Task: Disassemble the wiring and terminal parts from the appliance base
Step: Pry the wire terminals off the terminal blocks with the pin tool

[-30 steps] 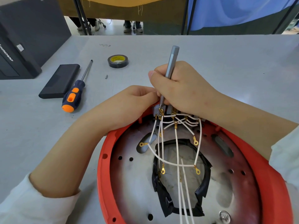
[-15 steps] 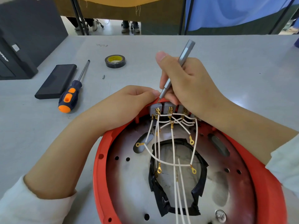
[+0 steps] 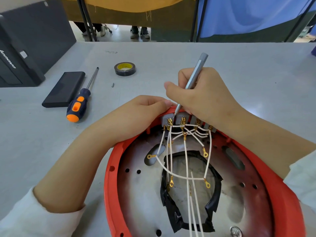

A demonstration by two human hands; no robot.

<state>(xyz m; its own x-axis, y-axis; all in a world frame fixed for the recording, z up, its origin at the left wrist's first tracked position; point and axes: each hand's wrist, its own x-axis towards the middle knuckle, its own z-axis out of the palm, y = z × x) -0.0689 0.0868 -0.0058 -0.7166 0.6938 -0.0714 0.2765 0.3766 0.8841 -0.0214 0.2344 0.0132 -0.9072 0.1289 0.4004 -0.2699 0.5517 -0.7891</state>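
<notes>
1. Resting at the desk's near edge, the red appliance base (image 3: 116, 161) was steadied by the left hand (image 3: 136, 117) gripping its far rim.
2. Right hand (image 3: 201, 98) clamped the grey precision screwdriver (image 3: 195, 79), tip at the leftmost terminal block (image 3: 166, 118).
3. Keeping the tip seated squarely would probably prevent slipping onto the white wires (image 3: 186, 151).

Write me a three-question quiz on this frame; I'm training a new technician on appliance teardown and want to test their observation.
1. True or false: the right hand holds the orange-handled screwdriver.
2. Where does the tip of the slim grey driver rest? A) tape roll B) grey terminal block C) black box
3. What does the left hand grip?

Key: 1 false; 2 B; 3 the red base's rim.
</notes>
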